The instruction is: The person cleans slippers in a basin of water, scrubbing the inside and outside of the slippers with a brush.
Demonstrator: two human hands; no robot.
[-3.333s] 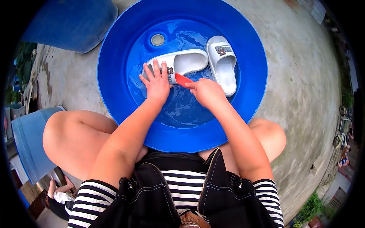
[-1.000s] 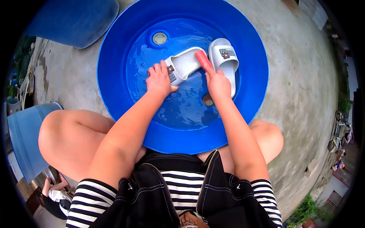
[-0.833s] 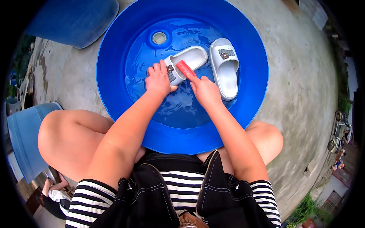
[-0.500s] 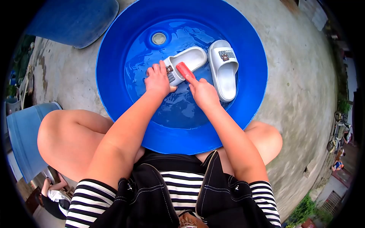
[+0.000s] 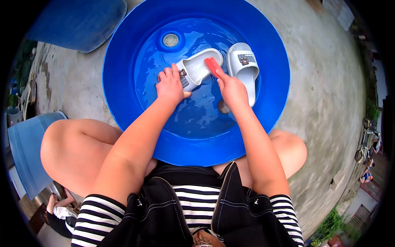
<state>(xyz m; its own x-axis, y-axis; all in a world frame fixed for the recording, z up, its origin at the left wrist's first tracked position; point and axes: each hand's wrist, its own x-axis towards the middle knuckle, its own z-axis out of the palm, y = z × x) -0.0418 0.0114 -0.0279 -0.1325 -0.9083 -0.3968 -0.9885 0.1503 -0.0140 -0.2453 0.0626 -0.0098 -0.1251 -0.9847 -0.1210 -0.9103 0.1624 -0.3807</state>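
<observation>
Shallow water covers the floor of a round blue tub (image 5: 197,154). My left hand (image 5: 170,85) grips the front strap of a white slipper (image 5: 198,68), which is tilted and has a bear decoration on its strap. A red brush (image 5: 213,66) is in my right hand (image 5: 234,91), its head over the heel part of that slipper's footbed. Just right of it lies a second white slipper (image 5: 246,74), sole down, its lower part partly behind my right hand. A round brownish thing (image 5: 223,107), partly hidden by my right wrist, shows in the water.
A round pale fitting (image 5: 170,40) is in the tub's floor at the upper left. Another blue container (image 5: 78,24) stands at the upper left, a light blue bucket (image 5: 35,148) at the left. A person (image 5: 61,214) is at the lower left, a bicycle (image 5: 364,144) far right.
The brush has moved back and forth over the footbed, most recently up and right toward the heel. Since the earliest frame my left hand has closed round the strap and the slipper has turned.
</observation>
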